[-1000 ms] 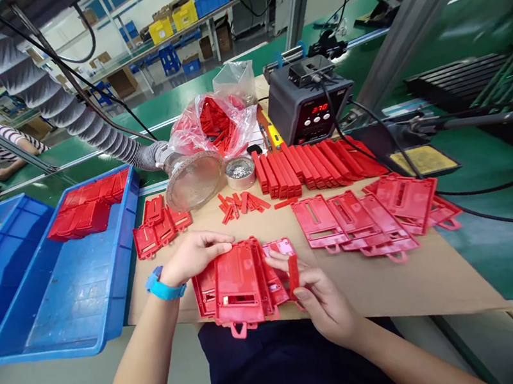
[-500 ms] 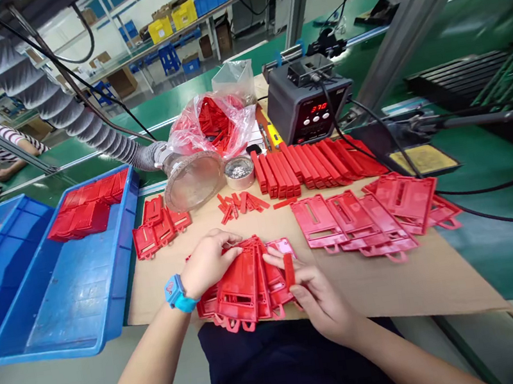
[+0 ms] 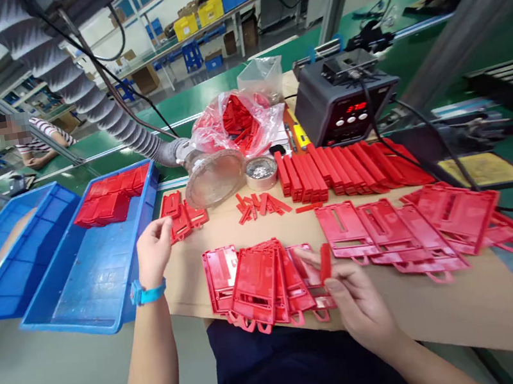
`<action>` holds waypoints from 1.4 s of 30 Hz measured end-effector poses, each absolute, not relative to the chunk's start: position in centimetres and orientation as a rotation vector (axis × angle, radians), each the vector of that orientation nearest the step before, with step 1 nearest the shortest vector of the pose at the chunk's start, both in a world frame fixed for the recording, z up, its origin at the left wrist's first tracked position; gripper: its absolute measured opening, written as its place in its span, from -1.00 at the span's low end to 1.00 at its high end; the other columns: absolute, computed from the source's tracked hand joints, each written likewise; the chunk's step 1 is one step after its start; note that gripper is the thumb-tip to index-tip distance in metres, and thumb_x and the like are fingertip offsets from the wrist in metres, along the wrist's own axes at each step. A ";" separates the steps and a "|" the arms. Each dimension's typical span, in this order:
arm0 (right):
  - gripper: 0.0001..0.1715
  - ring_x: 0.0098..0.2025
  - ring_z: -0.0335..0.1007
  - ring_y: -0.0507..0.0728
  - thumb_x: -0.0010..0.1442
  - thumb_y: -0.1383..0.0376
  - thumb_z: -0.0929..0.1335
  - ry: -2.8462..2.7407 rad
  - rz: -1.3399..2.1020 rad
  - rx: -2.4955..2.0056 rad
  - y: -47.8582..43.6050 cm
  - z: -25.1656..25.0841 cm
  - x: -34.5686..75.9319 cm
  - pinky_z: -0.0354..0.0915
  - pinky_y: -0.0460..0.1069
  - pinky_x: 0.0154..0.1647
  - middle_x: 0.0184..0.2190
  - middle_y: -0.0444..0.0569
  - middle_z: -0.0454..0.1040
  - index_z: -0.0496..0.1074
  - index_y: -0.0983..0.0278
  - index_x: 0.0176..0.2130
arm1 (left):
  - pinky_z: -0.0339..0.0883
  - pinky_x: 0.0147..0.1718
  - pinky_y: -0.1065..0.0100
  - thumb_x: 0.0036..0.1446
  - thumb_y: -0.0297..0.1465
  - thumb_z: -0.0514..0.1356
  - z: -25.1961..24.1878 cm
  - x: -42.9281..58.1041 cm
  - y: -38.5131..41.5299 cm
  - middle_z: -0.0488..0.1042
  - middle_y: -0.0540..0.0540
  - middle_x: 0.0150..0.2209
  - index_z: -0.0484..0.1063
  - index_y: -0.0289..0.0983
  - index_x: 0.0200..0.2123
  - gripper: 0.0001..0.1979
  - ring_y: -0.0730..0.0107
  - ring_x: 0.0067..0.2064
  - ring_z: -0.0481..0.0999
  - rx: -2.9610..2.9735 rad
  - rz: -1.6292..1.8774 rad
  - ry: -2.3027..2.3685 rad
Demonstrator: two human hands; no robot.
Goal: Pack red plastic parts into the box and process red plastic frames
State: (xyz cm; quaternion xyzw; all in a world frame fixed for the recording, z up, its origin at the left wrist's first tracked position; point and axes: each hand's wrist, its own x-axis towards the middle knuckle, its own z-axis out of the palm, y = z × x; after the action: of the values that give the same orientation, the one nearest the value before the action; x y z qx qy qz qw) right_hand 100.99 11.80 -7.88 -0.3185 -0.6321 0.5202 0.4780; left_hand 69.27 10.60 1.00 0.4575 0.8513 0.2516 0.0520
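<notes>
We see a fanned, overlapping pile of red plastic frames [image 3: 257, 289] on a brown cardboard sheet [image 3: 475, 313], at the edge of the bench right in front of us. Each frame is a flat rectangular plate with raised edges, a long slot cut through it and a small loop tab at one short end. Their long axes run roughly away from us, slightly tilted, with the tabs toward our body. Our right hand [image 3: 362, 308] is at the pile's right side, its thumb and fingers pinching a narrow red strip [image 3: 325, 263] that stands nearly upright. Our left hand [image 3: 152, 254] is raised between the pile and a blue tray [image 3: 70, 322], its fingers released and slightly spread, gripping nothing, with a blue wristband [image 3: 148, 293] on the wrist. More red frames [image 3: 414, 235] lie overlapping to the right, tabs toward us, and a smaller group of red frames [image 3: 180, 217] sits farther off to the left. Beyond them, red bars [image 3: 331, 173] lie side by side in a row, and small red pieces [image 3: 258, 204] are scattered beside a round tin [image 3: 262, 173]. The tray holds stacked red parts [image 3: 106, 199], and a clear plastic bag of red parts [image 3: 236, 127] sits behind. A black soldering station [image 3: 344, 100] shows red digits beginning with 3; the rest are too small to be sure of, and we can read no brand.
</notes>
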 end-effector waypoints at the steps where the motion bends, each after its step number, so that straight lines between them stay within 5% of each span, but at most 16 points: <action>1: -0.90 0.04 0.32 0.21 0.23 0.23 0.25 -1.516 1.267 -0.804 11.9 -7.9 101.2 0.28 0.16 0.03 -0.08 0.04 0.46 0.24 0.16 -0.36 | 0.30 -0.09 0.31 0.23 -0.25 -0.08 0.5 67.6 10.6 0.49 -0.21 -0.10 0.37 -0.36 -0.07 -0.61 0.25 -0.07 0.46 1.310 0.723 2.683; 4: -0.87 -0.16 0.45 0.18 0.13 0.23 0.35 -1.396 1.266 -0.918 12.6 -7.9 101.6 0.40 0.05 -0.16 -0.22 0.01 0.50 0.31 0.18 -0.41 | 0.28 -0.08 0.20 0.17 -0.31 0.07 -1.7 63.7 10.7 0.49 -0.29 -0.16 0.38 -0.42 -0.12 -0.68 0.16 -0.07 0.46 1.116 0.507 2.855; 9: -0.82 -0.49 0.41 0.06 0.00 0.24 0.45 -0.989 1.524 -0.868 14.2 -7.0 102.1 0.41 -0.03 -0.42 -0.51 -0.16 0.46 0.37 0.14 -0.38 | 0.34 -0.14 0.13 0.17 -0.27 0.11 -4.8 62.7 10.7 0.43 -0.14 -0.13 0.35 -0.35 -0.11 -0.70 0.31 -0.14 0.45 0.976 0.234 2.942; 16: -0.77 -0.67 -0.07 -0.13 -0.04 0.14 0.45 -0.751 2.024 -0.551 14.6 -3.7 103.2 0.12 -0.22 -0.72 -0.56 -0.20 0.22 0.48 0.18 -0.34 | 0.28 -0.12 0.11 0.09 -0.49 0.00 -3.7 64.4 9.2 0.44 -0.49 -0.17 0.33 -0.57 -0.07 -0.64 -0.07 -0.04 0.41 1.093 0.252 2.982; 19: -0.71 -0.69 -0.27 -0.13 -0.02 0.11 0.44 -0.817 2.068 -0.460 14.0 -3.1 103.3 -0.02 -0.24 -0.78 -0.60 -0.25 0.06 0.50 0.15 -0.25 | 0.26 -0.11 0.07 0.05 -0.45 -0.03 -2.6 65.2 7.9 0.47 -0.41 -0.31 0.39 -0.53 -0.16 -0.65 -0.15 -0.04 0.38 1.132 0.306 3.012; 22: -0.71 -0.70 -0.34 -0.14 0.01 0.12 0.42 -0.853 2.113 -0.383 13.5 -2.9 103.3 -0.12 -0.24 -0.81 -0.61 -0.27 -0.01 0.50 0.14 -0.22 | 0.31 -0.21 0.07 0.05 -0.38 -0.04 -0.9 66.8 6.2 0.46 -0.24 -0.46 0.42 -0.37 -0.30 -0.71 -0.08 -0.18 0.45 1.007 0.635 2.984; 25: -0.73 -0.72 -0.33 -0.15 0.02 0.14 0.42 -0.843 2.158 -0.355 13.4 -2.8 103.3 -0.17 -0.23 -0.83 -0.62 -0.27 -0.01 0.51 0.14 -0.23 | 0.38 -0.30 0.14 0.07 -0.30 -0.03 0.7 69.8 5.1 0.50 -0.10 -0.34 0.37 -0.25 -0.24 -0.73 0.09 -0.24 0.49 0.742 1.308 2.577; 29: -0.72 -0.73 -0.25 -0.16 0.00 0.11 0.43 -0.881 2.143 -0.419 13.5 -2.7 103.3 -0.08 -0.21 -0.81 -0.63 -0.25 0.11 0.50 0.14 -0.25 | 0.45 -0.42 0.28 0.07 -0.30 0.03 2.2 76.3 4.9 0.45 -0.10 -0.07 0.24 -0.17 -0.06 -0.66 0.19 -0.17 0.50 0.625 1.480 1.710; 33: -0.82 -0.70 0.12 -0.03 0.05 0.12 0.40 -1.139 1.954 -0.631 13.8 -1.4 102.5 0.24 -0.08 -0.70 -0.66 -0.16 0.31 0.48 0.17 -0.38 | 0.49 -0.46 0.26 0.03 -0.36 0.13 2.4 82.6 5.7 0.40 -0.18 -0.01 0.06 -0.15 0.08 -0.47 0.14 -0.19 0.53 0.482 1.350 1.230; 36: -0.84 -0.36 0.40 0.14 0.03 0.16 0.42 -1.466 1.445 -0.812 14.1 0.2 101.0 0.39 0.09 -0.35 -0.30 0.02 0.49 0.46 0.19 -0.48 | 0.49 -0.31 0.24 0.10 -0.35 0.13 2.2 85.0 6.4 0.39 -0.16 0.01 0.00 -0.12 0.13 -0.45 0.16 -0.13 0.52 0.625 1.276 1.118; 39: -0.87 -0.01 0.28 0.25 0.06 0.18 0.39 -1.780 0.962 -0.878 14.2 1.2 99.6 0.25 0.20 -0.02 0.06 0.01 0.31 0.50 0.17 -0.45 | 0.38 -0.06 0.22 0.16 -0.38 0.08 2.3 85.8 6.5 0.32 -0.16 0.10 0.02 -0.15 0.16 -0.50 0.18 0.05 0.39 0.764 1.274 1.135; 42: -0.87 0.08 0.19 0.27 0.10 0.20 0.36 -1.908 0.831 -0.862 14.3 1.4 98.7 0.18 0.23 0.04 0.11 0.01 0.24 0.48 0.18 -0.42 | 0.24 0.08 0.22 0.20 -0.41 0.03 2.5 85.9 6.3 0.25 -0.14 0.16 0.00 -0.15 0.18 -0.51 0.21 0.15 0.27 0.816 1.308 1.131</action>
State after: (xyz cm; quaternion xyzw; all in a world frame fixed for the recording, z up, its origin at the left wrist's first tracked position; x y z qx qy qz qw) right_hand 98.69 14.25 1.40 -0.3457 -0.7647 0.3331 0.4299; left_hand 85.91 6.29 2.47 0.3486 0.4831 0.5590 0.5768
